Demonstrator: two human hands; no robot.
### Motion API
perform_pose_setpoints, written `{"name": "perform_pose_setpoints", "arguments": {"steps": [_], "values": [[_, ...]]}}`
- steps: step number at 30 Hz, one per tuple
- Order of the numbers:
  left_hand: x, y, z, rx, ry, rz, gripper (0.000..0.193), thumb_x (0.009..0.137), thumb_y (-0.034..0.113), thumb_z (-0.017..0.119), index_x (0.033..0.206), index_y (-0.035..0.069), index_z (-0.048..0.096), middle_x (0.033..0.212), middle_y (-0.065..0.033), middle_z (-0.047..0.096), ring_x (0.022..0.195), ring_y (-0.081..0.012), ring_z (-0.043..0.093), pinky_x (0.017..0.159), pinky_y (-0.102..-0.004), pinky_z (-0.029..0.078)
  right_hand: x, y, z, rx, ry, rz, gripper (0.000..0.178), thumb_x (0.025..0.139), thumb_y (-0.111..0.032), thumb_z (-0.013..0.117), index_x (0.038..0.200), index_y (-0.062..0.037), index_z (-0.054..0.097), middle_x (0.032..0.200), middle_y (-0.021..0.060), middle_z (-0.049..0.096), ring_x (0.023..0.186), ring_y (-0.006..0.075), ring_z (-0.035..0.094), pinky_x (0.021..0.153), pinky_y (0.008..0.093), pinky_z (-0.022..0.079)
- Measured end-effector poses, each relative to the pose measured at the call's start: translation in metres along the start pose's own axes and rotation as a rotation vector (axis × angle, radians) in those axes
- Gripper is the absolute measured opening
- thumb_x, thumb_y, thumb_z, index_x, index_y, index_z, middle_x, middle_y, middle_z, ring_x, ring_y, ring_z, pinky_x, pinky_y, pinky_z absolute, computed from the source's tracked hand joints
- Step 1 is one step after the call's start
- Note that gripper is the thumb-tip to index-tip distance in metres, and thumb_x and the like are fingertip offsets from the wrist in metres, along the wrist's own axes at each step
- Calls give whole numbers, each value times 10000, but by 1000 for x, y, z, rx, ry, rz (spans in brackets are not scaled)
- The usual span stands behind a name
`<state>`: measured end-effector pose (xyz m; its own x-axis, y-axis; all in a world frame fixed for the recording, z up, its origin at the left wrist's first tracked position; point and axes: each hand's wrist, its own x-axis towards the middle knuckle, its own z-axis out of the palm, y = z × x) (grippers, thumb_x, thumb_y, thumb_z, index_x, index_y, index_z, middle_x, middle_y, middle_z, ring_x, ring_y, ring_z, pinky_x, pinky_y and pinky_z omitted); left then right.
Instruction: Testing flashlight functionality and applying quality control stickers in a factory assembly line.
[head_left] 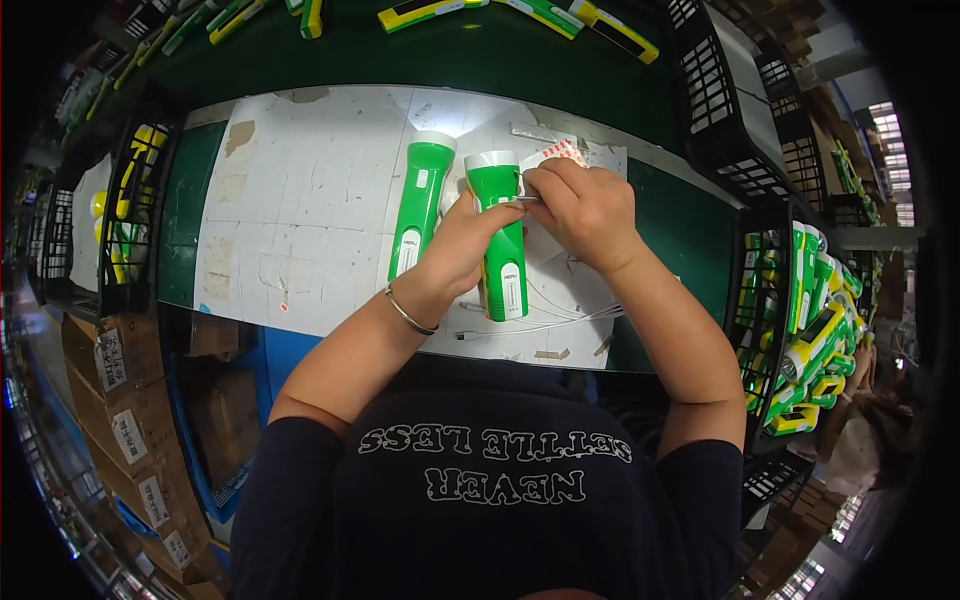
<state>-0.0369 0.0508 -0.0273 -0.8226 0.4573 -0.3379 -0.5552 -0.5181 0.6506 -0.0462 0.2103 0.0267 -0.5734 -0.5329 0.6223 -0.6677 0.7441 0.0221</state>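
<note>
My left hand (457, 245) is wrapped round a green flashlight (508, 245) with a white head, a yellow edge and a white switch panel. Its thumb lies across the body below the head. Against the right side of this flashlight, my right hand (580, 205) pinches a small, thin, light-coloured piece, too small to name. Just left of them lies a second green flashlight (424, 190), its lamp lit and throwing a glow on the board. A white cable (540, 326) with a plug runs over the board below my hands. Behind my right fingers shows a red-and-white patterned sheet (563, 152).
The worn white board (320, 230) covers the green table (685, 245). Black crates of green-and-yellow flashlights stand at the left (125, 215) and right (765, 330). More flashlights (430, 12) lie along the far side. Cardboard boxes (120, 400) are stacked at lower left.
</note>
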Motion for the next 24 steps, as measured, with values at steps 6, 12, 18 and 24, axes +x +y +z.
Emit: {"name": "perform_pose_setpoints", "arguments": {"steps": [6,12,18,24], "values": [[1,-2,-3,55,-6,-12,295,869,3,466,1162,36,464,1037,-87,568,936,-177,569,859,-340,480,-1,1,4,-1,21,-21,232,594,-202,692,781,-116,586,763,-12,569,550,145,567,477,268,457],[0,-1,-1,26,-10,4,318,834,13,551,1133,38,444,974,-77,553,838,-159,569,717,-287,490,-4,2,5,26,-5,-45,255,609,-207,680,835,-111,614,792,-17,584,552,137,576,472,265,459],[-5,5,4,-22,-35,8,327,837,16,550,1139,33,424,985,-84,548,848,-158,566,727,-288,495,-12,-7,-2,79,-56,31,448,616,-152,708,1056,-133,630,812,-16,621,576,141,584,486,259,459],[-18,22,13,-31,-116,22,361,833,27,567,1162,20,418,1035,-84,532,927,-165,560,794,-316,506,-23,-20,-3,155,-62,138,556,654,-161,669,1199,-170,561,794,-41,610,569,130,588,455,266,458]]}}
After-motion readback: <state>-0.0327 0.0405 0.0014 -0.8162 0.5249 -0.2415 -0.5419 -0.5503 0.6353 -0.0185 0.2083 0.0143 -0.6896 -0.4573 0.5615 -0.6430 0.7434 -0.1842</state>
